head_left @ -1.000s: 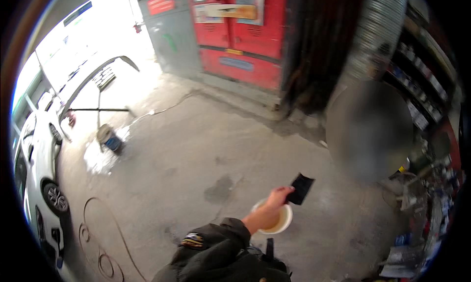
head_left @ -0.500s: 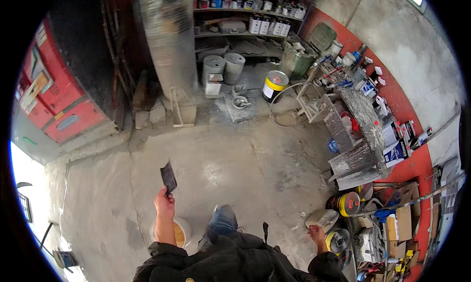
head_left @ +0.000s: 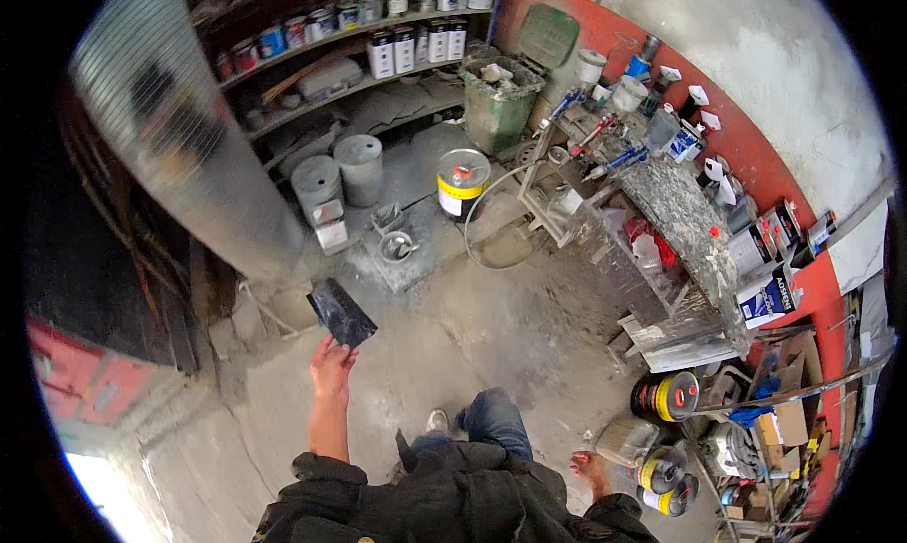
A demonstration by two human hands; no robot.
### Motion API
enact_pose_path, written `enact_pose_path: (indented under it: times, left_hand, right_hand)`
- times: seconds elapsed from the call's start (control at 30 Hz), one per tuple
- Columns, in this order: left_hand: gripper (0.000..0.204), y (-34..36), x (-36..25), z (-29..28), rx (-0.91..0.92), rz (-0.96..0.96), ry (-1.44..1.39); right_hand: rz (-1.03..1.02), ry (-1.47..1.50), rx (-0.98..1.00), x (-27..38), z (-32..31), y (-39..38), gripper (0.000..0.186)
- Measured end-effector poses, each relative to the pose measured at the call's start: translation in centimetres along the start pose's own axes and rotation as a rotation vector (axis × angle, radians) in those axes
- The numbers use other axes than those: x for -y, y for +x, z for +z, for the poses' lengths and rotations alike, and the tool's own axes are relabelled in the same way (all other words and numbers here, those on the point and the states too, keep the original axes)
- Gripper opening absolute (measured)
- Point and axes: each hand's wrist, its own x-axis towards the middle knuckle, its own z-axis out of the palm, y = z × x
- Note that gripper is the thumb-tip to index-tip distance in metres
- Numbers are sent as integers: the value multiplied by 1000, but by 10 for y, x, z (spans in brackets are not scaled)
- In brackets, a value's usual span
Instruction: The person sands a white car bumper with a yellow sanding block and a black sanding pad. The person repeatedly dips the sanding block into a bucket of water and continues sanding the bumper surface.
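My left hand [head_left: 333, 365] is raised out in front on the left, its fingers and thumb closed on the lower edge of a thin, dark, slightly curved sheet [head_left: 342, 313] that looks like sandpaper. The sheet stands up beyond my fingertips. Lower right, my right hand [head_left: 588, 469] hangs with loosely bent fingers, and I see nothing held in it. Nearest to that hand is a pale, squarish metal can [head_left: 627, 438] on the floor, beside dark drums with yellow bands [head_left: 661, 468].
Ahead right stands a paint-crusted workbench [head_left: 675, 217] with spray guns and cups. A black-and-yellow drum [head_left: 463, 182], a hose loop [head_left: 477, 245] and a green bin [head_left: 499, 108] are farther off. Shelves [head_left: 331, 85] hold several cans. A wrapped silver column [head_left: 179, 118] rises on the left.
The view has turned right and come closer to the bench and shelves. My left hand still holds the dark sheet, now showing more of its face. The white bucket has left the view.
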Motion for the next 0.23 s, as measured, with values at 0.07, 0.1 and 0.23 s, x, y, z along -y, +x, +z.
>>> enact_pose_path:
  times: [0.07, 0.1, 0.23]
  left_hand:
    - [62, 46, -3, 42, 22, 31, 0]
    - [61, 68, -1, 68, 30, 26, 23]
    - [63, 144, 7, 148, 78, 27, 57]
  right_hand:
    - [48, 74, 19, 38, 11, 31, 10]
    - [79, 170, 66, 51, 11, 50, 10]
    - [202, 491, 148, 45, -21, 198, 28]
